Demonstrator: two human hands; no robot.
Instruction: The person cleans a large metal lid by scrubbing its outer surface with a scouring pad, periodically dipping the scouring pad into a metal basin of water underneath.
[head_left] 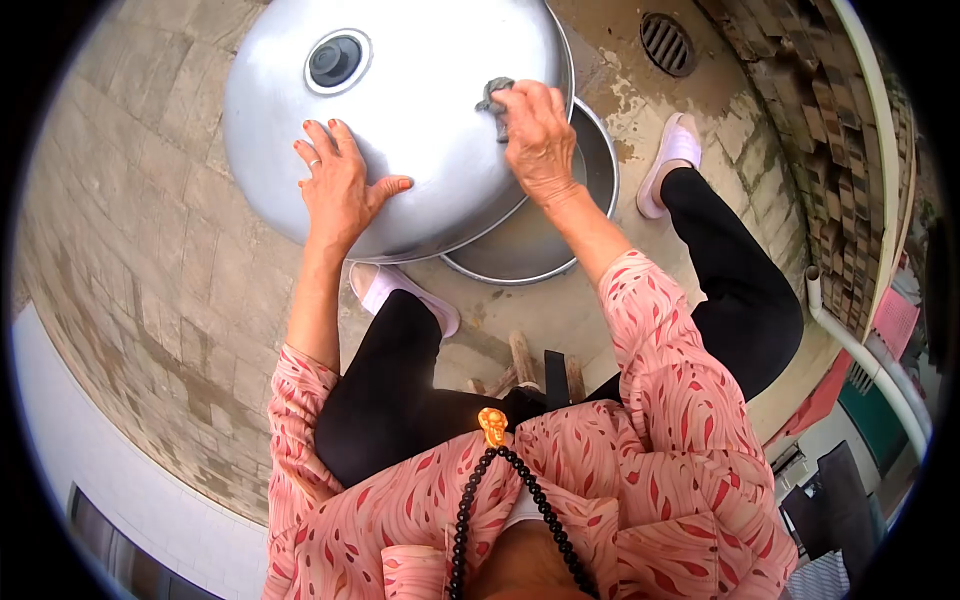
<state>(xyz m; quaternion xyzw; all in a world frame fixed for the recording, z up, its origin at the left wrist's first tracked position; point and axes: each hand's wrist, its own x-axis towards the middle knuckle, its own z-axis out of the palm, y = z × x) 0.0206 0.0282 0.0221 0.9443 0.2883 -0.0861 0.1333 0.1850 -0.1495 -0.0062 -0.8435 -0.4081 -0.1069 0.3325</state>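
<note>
A large domed silver lid (430, 60) with a black knob (335, 61) fills the top middle of the head view. My left hand (345, 185) lies on the lid below the knob, fingers spread, a ring on one finger. Near the lid's right side, my right hand (538, 135) is closed on a dark grey cloth (494, 96) pressed against the metal. Partly hidden under the lid is a round metal basin (598, 150), with its rim showing at the right and below.
Paving (170, 240) surrounds the lid. A round drain grate (667, 44) is at the top right, beside a brick wall (850, 150). My legs and slippered feet flank the basin. Part of a wooden stool (522, 357) shows beneath me.
</note>
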